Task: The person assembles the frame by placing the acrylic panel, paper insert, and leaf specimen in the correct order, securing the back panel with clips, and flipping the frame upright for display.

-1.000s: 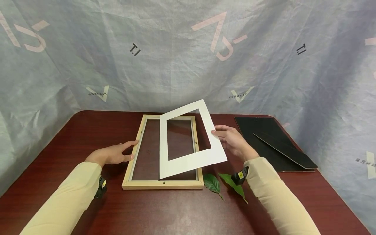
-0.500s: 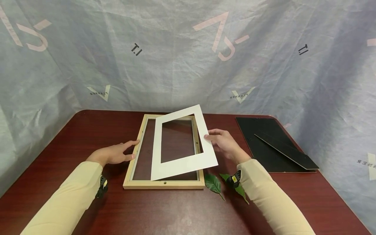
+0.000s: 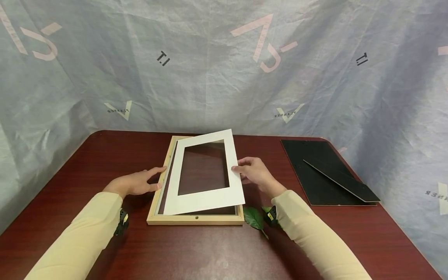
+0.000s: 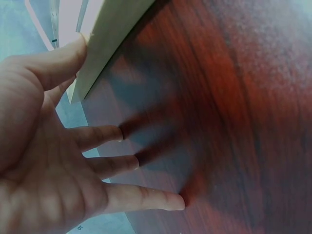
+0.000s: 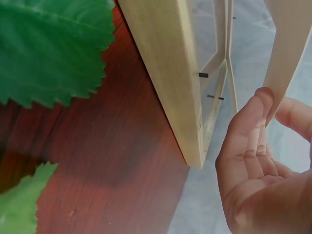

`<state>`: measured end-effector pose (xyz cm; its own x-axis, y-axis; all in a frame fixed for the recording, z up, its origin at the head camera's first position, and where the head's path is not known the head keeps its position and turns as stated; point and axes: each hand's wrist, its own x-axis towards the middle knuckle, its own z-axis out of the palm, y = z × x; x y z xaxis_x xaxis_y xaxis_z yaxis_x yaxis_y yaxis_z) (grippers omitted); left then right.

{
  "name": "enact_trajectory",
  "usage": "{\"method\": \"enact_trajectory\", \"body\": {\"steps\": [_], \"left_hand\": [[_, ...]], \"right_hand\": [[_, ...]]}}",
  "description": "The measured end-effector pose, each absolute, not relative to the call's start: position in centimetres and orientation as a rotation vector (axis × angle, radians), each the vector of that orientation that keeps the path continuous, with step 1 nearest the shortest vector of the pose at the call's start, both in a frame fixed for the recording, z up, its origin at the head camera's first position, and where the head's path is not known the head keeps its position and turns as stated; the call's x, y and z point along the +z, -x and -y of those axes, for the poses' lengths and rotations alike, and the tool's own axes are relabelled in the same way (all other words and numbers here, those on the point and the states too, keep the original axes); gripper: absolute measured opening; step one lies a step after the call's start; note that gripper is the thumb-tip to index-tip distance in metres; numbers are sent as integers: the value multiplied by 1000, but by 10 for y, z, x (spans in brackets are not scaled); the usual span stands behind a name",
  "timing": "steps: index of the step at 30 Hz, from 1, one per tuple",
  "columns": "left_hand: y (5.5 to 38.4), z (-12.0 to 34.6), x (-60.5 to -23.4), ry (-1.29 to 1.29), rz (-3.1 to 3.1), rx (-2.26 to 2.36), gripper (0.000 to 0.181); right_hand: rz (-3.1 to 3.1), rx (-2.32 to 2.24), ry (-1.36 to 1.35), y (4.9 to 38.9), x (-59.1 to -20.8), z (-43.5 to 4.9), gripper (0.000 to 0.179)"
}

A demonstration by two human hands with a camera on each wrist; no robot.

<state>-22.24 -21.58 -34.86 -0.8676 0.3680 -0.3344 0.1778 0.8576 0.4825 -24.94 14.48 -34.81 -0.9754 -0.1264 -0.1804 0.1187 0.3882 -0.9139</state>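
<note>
Slanting over the pale wooden frame (image 3: 196,221), the mat (image 3: 204,200) looks plain white.

This looks like a curtained-off workspace, with printed grey fabric (image 3: 196,85) hanging behind and beside a wood-grain table (image 3: 189,249).

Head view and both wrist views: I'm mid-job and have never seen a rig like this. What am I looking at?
No machine here: a person's bare left hand and right hand do the work. The wide picture comes from a camera worn on the head; each close one, from a camera on that wrist. On the dark red table lies a wooden frame, its left side touched by the left thumb and index finger. The right hand pinches a white mat, askew over the frame. Two green leaves lie near the frame's near right corner; black panels lie farther right.
</note>
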Motion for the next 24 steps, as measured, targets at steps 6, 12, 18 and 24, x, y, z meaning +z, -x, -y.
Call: {"method": "enact_trajectory", "body": {"steps": [6,12,18,24], "left_hand": [[226,217,-354,-401,-2600,637,70],[222,217,-350,-423,-2592,637,71],[220,217,-349,-419,-2603,625,71],[218,217,-350,-418,-2603,624,71]], "right_hand": [[-2464,-1547,29,248,-345,-136,34],[-2485,-1489,41,248,-343,-132,31],[-2562,-1378,30,248,-346,-130,26],[-2699,-1143,84,245,-349,-128,38]]}}
